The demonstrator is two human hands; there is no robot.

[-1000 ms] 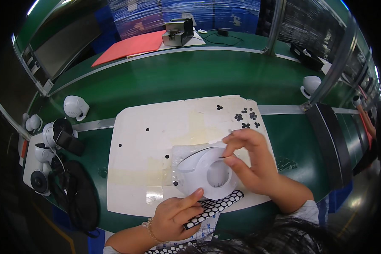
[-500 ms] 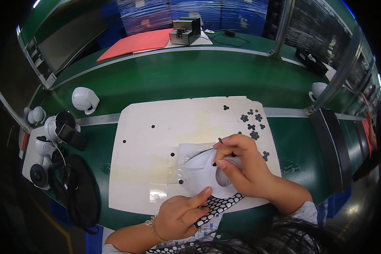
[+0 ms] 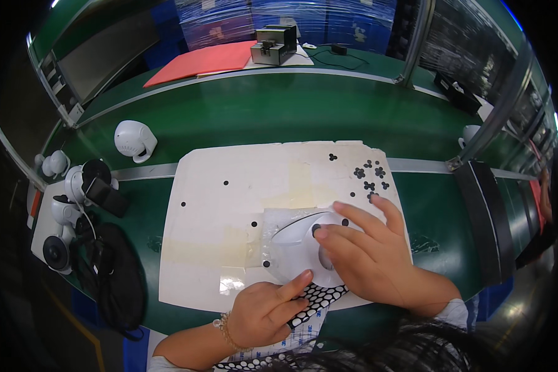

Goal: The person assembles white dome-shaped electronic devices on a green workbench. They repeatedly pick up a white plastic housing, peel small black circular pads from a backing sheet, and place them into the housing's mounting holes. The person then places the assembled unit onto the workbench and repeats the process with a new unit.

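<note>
A smooth white plastic housing [image 3: 291, 248] with a rounded shape lies on a clear plastic wrap sheet [image 3: 270, 232] at the middle of the white board. My right hand [image 3: 375, 257] is over its right side, fingers spread, one fingertip pressing at a small dark round pad [image 3: 316, 228] on the housing. Another dark round pad [image 3: 345, 222] shows beside that hand's fingers. My left hand [image 3: 263, 313] grips a black strip with rows of white round spots [image 3: 316, 304], while its index fingertip touches the housing's lower edge.
The white board [image 3: 211, 242] carries scattered black pads and clusters [image 3: 359, 173] at its upper right. Left stand white camera-like devices [image 3: 59, 248], a black pouch [image 3: 118, 273] and a white unit [image 3: 135, 139]. A long black box [image 3: 487, 217] lies right; a metal block [image 3: 273, 46] sits behind.
My right hand has opened from a pinch around a small dark piece and lowered a fingertip onto the housing. My left hand has barely moved.
</note>
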